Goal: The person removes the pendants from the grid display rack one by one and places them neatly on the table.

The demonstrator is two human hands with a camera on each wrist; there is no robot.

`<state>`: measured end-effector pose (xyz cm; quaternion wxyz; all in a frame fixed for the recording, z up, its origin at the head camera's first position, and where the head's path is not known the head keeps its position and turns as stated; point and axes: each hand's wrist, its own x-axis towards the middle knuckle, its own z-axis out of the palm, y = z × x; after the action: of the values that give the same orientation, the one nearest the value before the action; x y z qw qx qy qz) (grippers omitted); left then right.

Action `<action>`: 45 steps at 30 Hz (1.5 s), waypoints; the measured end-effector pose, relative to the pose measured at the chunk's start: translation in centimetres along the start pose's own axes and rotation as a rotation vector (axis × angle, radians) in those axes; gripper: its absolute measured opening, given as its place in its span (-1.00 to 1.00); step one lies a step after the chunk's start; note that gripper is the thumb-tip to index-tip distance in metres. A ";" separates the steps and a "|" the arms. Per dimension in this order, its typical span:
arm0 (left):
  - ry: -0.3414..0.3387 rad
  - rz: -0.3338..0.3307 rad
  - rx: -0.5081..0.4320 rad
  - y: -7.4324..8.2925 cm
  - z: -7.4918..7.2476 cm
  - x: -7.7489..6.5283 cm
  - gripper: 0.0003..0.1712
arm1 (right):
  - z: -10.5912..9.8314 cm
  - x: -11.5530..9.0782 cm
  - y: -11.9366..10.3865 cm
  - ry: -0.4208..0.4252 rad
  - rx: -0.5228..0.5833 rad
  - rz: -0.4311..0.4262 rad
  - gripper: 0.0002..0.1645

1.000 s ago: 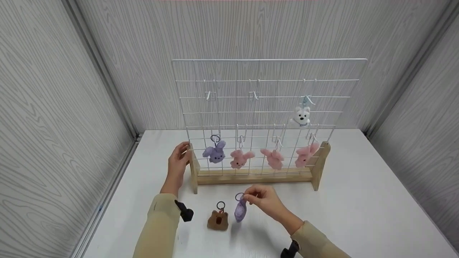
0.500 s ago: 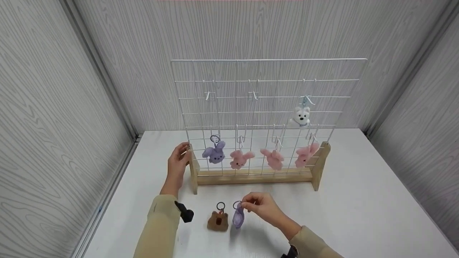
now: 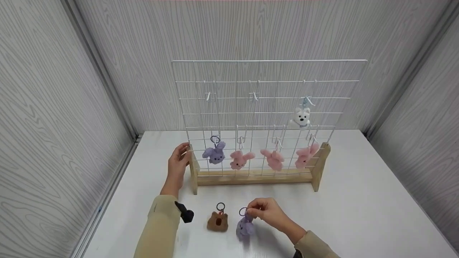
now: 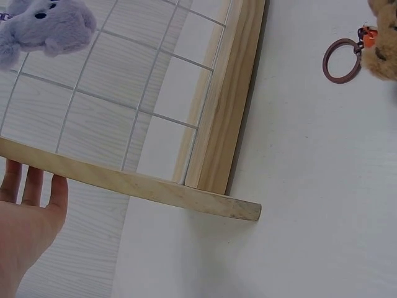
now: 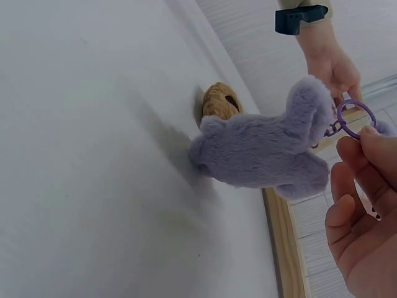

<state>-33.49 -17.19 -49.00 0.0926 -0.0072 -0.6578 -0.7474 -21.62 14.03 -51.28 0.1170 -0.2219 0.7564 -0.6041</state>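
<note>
Bearing five plushies (image 3: 239, 160), the rack (image 3: 254, 180) meets straight-fingered left grip (image 3: 178, 163); right grip (image 3: 268, 212) pinches purple ring (image 5: 340, 113).

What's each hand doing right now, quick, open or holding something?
Left hand: open, fingers touching the rack's wooden end post.
Right hand: closed, pinching a purple bunny keychain at its ring end.

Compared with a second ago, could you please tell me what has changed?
The right hand has come lower in the head view, carrying the purple bunny keychain with it, and the bunny has turned so that its face now shows. Nothing was newly grasped or let go. The left hand touching the rack, the brown bear keychain and the hanging plush toys stayed put.
</note>
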 end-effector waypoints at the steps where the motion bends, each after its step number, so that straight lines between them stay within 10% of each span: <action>1: 0.002 0.000 -0.002 0.0 0.0 0.0 -0.55 | -0.1 0.0 0.1 0.005 -0.001 -0.001 -0.83; 23: -0.002 -0.002 0.011 -0.3 -0.2 0.2 -0.58 | -1.0 1.5 2.8 0.228 -0.107 0.061 -0.84; 36: -0.024 -0.030 -0.030 1.8 0.4 -0.9 -0.53 | -1.0 3.0 8.6 0.351 -0.144 0.148 -0.86; 45: 0.002 -0.029 -0.027 0.3 0.0 0.0 -0.55 | 0.1 4.1 8.8 0.326 -0.156 0.141 -0.89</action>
<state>-33.49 -17.20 -48.68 0.0825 0.0021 -0.6476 -0.7575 -26.92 13.51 -59.38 0.0174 -0.0761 0.8236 -0.5618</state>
